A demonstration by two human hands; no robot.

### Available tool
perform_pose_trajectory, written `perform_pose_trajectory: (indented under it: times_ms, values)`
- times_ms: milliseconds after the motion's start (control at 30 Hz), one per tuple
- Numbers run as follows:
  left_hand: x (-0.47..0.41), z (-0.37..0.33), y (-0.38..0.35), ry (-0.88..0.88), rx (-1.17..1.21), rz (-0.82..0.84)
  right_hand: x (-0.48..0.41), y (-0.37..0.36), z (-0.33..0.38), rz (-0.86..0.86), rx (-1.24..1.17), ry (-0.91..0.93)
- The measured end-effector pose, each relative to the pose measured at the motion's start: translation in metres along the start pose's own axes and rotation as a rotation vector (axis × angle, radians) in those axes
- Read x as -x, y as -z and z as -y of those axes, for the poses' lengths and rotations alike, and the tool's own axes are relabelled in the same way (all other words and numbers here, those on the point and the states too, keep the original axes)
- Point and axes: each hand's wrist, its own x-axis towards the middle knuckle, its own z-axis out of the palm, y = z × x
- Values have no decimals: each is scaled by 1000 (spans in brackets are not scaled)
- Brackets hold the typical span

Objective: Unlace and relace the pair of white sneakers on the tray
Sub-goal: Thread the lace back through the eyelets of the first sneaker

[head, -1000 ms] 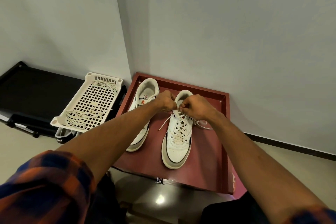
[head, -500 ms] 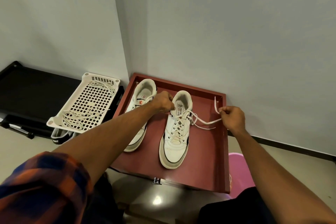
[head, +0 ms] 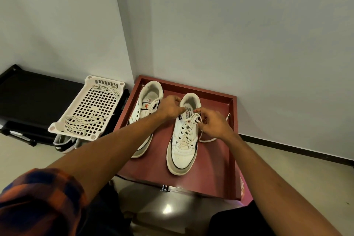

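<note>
Two white sneakers stand on a dark red tray (head: 216, 174), toes toward me. The right sneaker (head: 182, 151) is laced; its white lace (head: 206, 140) trails loose over the tray on the right side. The left sneaker (head: 148, 105) has no lace that I can see, and my left forearm crosses over it. My left hand (head: 171, 108) is closed at the tongue of the right sneaker, pinching the lace at the top eyelets. My right hand (head: 214, 123) is closed on the lace at the top right of the same shoe.
A white perforated basket (head: 63, 124) with loose laces in it sits left of the tray, over a black-and-white shoe (head: 62, 144). A black low rack (head: 28, 99) stands further left. Walls meet in a corner right behind the tray. A pink object (head: 244, 193) shows under the tray's right edge.
My right hand had pulled the lace out to the right half a second ago; now it is back at the top of the right sneaker. My left hand has stayed at the tongue.
</note>
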Motion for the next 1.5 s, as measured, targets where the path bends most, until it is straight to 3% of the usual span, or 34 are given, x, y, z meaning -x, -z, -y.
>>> perform_pose_trajectory:
  times_ms: [100,167,333,500,667,833,1033,1200,1400,1500]
  values:
    - [6,-3,-1,-90,-69,-41,-3,9,-4,-30,-5,-4]
    - [7,-8,-4,-126,-109,-17,-11,28,-6,-145,43,-1]
    - [6,-8,-8,-69,-107,-11,-43,56,22,-358,-121,-41]
    - [10,-7,-5,-48,-16,5,-52,44,41,-287,-108,-44]
    - [22,-7,-4,-244,-123,25,-20,12,30,-169,13,-81]
    - [30,-3,1,-454,-289,74,19,-21,17,-447,-112,23]
    - [33,-11,-1,-480,-439,87,23,-33,14,-451,61,148]
    - [31,-6,-6,-385,-298,50,16,-33,14,-365,207,248]
    - [31,-7,-11,-342,-242,21,21,-24,15,-121,55,144]
    - [28,-8,-11,-324,-241,41,24,-23,11,-171,47,109]
